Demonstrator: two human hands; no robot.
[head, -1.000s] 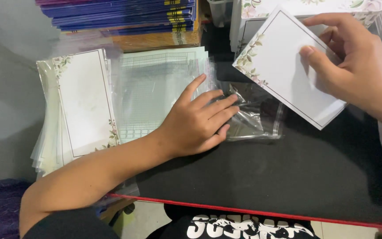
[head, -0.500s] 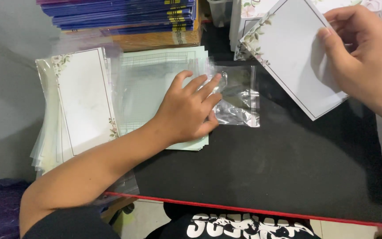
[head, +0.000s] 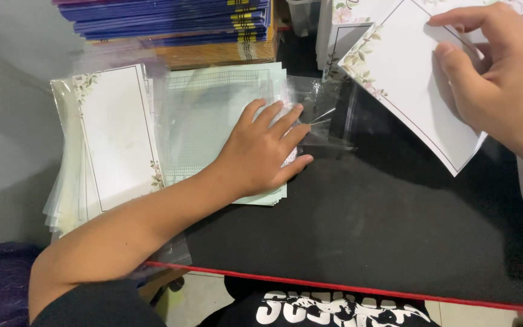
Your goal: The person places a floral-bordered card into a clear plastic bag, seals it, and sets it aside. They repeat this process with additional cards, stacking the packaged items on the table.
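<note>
White card [head: 416, 85] is pinched in the right hand [head: 497, 85], raised over the black table [head: 364, 236]. Left hand [head: 261, 151] lies flat, fingers spread, on the clear sleeve [head: 325, 115] (flimsy, glossy). Risk: sleeve mouth collapses or slides, card corner snags.

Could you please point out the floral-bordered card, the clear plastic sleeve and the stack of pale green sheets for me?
floral-bordered card [head: 410, 79], head view, on its blank white middle.
clear plastic sleeve [head: 328, 115], head view, on its shiny middle beyond the fingertips.
stack of pale green sheets [head: 204, 121], head view, on the top sheet's bare part.
</note>
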